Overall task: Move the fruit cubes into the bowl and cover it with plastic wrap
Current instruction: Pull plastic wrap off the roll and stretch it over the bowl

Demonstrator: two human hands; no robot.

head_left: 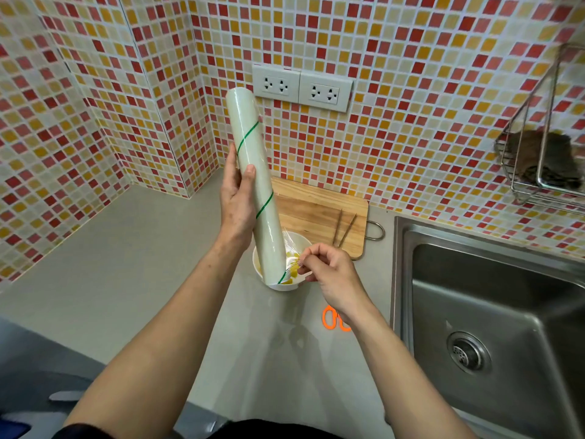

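Observation:
My left hand [235, 201] grips a long roll of plastic wrap [253, 182] with a green spiral line, held nearly upright over the counter. Its lower end hangs in front of a white bowl [302, 240] that holds yellow fruit cubes [293, 261]. My right hand [329, 272] pinches the loose edge of clear film [292, 248] coming off the roll, just above the bowl's right side. The roll hides the bowl's left part.
A wooden cutting board [319, 210] with tweezers [345, 228] lies behind the bowl against the tiled wall. Orange-handled scissors [332, 318] lie on the grey counter under my right wrist. A steel sink [493, 312] is at the right, a wire rack [544, 160] above it.

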